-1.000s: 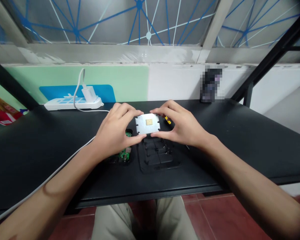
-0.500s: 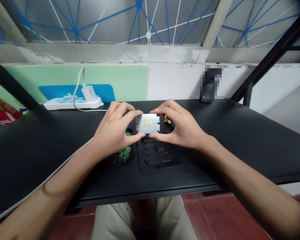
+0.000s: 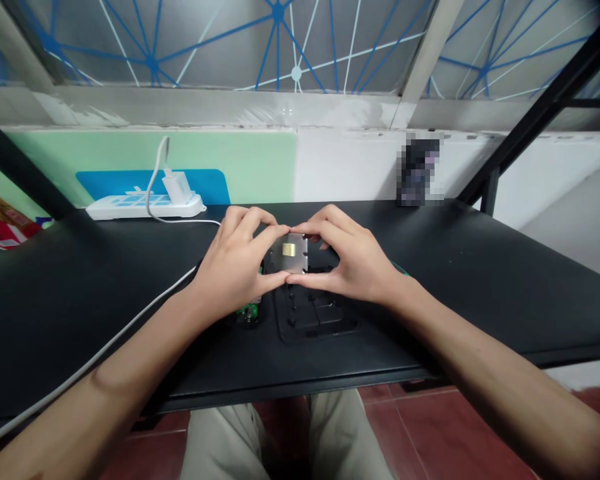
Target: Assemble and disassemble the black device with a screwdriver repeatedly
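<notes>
Handling step: left hand (image 3: 235,257) and right hand (image 3: 357,257) pinch 1 metal plate (image 3: 299,254) between them, above a black casing (image 3: 325,313); moving it likely calls for coordinated grips.

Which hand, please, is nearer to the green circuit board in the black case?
Left. The left hand covers part of the green circuit board in this view; the right hand is farther off, to its right.
</notes>
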The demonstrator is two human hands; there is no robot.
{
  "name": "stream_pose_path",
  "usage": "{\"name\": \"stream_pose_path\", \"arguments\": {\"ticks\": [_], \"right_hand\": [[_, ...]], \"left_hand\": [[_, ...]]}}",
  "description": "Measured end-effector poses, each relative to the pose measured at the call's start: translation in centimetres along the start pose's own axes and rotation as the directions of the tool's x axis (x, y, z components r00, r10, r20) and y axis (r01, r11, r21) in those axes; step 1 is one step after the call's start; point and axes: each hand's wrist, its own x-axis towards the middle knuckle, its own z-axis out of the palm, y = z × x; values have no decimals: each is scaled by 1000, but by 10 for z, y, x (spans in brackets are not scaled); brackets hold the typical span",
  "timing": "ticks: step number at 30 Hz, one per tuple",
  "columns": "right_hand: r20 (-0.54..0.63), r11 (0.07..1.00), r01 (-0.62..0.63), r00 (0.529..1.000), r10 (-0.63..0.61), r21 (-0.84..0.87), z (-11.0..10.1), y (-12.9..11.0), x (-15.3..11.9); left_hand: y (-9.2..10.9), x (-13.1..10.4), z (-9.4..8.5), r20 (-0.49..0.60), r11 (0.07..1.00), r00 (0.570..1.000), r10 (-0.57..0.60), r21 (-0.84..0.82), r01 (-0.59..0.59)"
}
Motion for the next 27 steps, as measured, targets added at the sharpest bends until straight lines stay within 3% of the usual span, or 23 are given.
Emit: {"name": "stream_pose_path", "arguments": {"ticks": [5, 12, 16, 27], "right_hand": [[3, 997, -15, 1000, 15, 74, 0, 3, 0], [107, 974, -165, 983, 150, 157, 9, 9, -1], [175, 962, -186, 973, 152, 199, 13, 6, 0], [87, 945, -96, 994, 73, 313, 18, 9, 1]], "left_hand": [[2, 1, 0, -22, 998, 999, -49, -30, 48], [2, 4, -5, 11, 965, 980, -201, -169, 200], [5, 5, -6, 5, 952, 981, -195, -240, 191], [6, 4, -8, 1, 924, 991, -137, -360, 128]]}}
